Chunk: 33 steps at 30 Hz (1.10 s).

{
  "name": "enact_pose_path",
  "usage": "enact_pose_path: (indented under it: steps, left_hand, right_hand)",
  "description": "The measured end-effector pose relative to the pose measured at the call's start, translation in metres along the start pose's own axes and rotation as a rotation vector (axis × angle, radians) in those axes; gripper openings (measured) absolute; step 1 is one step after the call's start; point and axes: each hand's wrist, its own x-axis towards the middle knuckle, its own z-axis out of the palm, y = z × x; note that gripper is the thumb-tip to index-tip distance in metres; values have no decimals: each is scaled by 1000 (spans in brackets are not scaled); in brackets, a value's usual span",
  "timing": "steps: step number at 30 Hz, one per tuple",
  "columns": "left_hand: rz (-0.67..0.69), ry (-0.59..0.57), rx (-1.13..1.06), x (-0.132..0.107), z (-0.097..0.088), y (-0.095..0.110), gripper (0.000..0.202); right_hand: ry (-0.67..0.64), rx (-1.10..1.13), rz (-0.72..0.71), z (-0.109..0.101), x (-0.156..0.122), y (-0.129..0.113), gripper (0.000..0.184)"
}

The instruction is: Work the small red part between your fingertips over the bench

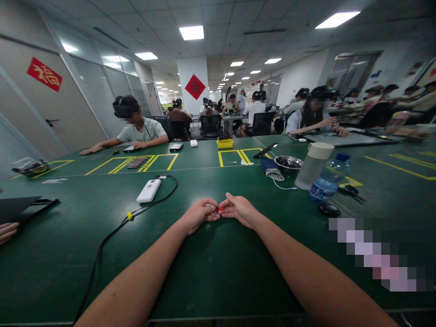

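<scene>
My left hand (202, 216) and my right hand (241, 211) meet over the middle of the green table (218, 272), fingertips nearly touching. Between the thumb and fingers of the left is a small red piece (216, 210), too small to name. A tiny orange piece (221, 209) shows against the fingers of my right hand; whether it is separate from the red one I cannot tell. The right thumb stands up, apart from its stretched fingers. Partly hidden by the fingers, both pieces show only as specks of colour.
A white power bank (149, 190) with a black cable (112, 231) lies left. To the right stand a frosted bottle (312, 167), a blue-capped water bottle (329, 178), a black mouse (329, 209) and a metal bowl (289, 163). Across the table is a yellow box (225, 143); people sit around.
</scene>
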Motion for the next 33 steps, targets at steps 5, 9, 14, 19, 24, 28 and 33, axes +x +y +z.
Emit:
enact_pose_path:
  steps: [5, 9, 14, 19, 24, 28, 33]
  left_hand:
    - [10, 25, 29, -1, 1, -1, 24]
    - [17, 0, 4, -1, 1, -1, 23]
    - [-7, -11, -26, 0, -1, -2, 19]
    - [-28, 1, -51, -1, -2, -1, 17]
    - [-16, -16, -40, -2, -2, -1, 19]
    - [-38, 1, -82, -3, -4, -1, 16]
    - [-71, 21, -172, -5, -2, 4, 17]
  right_hand:
    - [-44, -43, -35, -1, -1, 1, 21]
    - [-56, -106, -61, -2, 0, 4, 8]
    - [-69, -144, -65, -1, -2, 4, 11]
    - [-98, -174, -72, 2, -6, 3, 15]
    - [-124, -156, -84, 3, -6, 5, 22]
    - [-120, -128, -78, 4, -5, 5, 19]
    - [-110, -10, -33, 4, -2, 4, 31]
